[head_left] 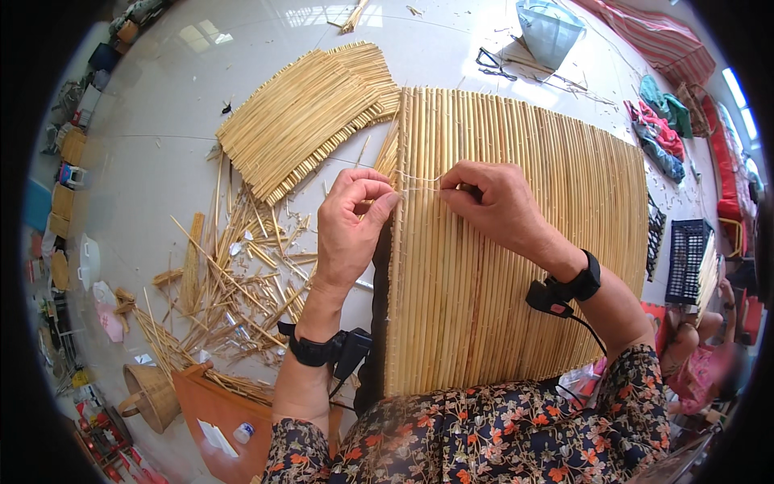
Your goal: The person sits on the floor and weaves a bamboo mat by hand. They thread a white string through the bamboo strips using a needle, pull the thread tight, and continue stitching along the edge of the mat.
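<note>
A large mat of pale yellow straw stalks (484, 306), bound side by side with thread, lies across my lap. White string (418, 178) runs in two strands over its left part, between my hands. At the mat's left edge, my left hand (351, 226) is closed, thumb and fingertips pinched on the string. Over the mat, my right hand (496, 202) is closed too, its thumb and index finger pinching the string's other end. Whether a needle is in either pinch is too small to tell.
Further straw mats (298, 121) lie stacked beyond my left hand. Loose stalks (242, 290) litter the floor, beside a wooden stool (214, 427) and a basket (153, 395). A translucent bucket (550, 36) stands far right; a dark crate (688, 262) and another person (701, 371) are at right.
</note>
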Motion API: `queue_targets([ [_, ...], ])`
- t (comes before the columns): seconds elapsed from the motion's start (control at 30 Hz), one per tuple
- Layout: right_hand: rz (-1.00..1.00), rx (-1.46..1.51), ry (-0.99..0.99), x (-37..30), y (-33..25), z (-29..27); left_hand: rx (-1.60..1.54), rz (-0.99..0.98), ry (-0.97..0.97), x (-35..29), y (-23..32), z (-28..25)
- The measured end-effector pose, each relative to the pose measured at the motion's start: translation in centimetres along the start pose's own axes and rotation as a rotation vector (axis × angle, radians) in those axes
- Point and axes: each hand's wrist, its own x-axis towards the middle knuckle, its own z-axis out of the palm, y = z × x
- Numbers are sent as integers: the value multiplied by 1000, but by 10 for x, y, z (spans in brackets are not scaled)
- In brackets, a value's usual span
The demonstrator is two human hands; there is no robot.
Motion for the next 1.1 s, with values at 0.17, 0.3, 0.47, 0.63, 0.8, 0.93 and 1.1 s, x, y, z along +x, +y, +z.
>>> queue_targets([
  [0.17, 14, 0, -21, 0, 0, -4, 55, 25, 3, 5, -4, -1],
  [0.3, 11, -4, -22, 0, -1, -6, 73, 29, 9, 6, -4, -2],
  [0.47, 9, 16, -31, 0, -1, -6, 2, 41, 67, 5, -5, 0],
  [0.63, 10, 5, -32, 0, 0, -4, 451, 515, 87, 2, 19, -5],
  [0.8, 1, -7, -16, 1, 2, -3, 587, 353, 76, -1, 33, 11],
  [0.93, -18, -15, -4, 2, 2, -2, 684, 341, 125, 2, 33, 16],
  [1.1, 4, -6, -8, 1, 3, -2, 682, 356, 175, 3, 29, 20],
])
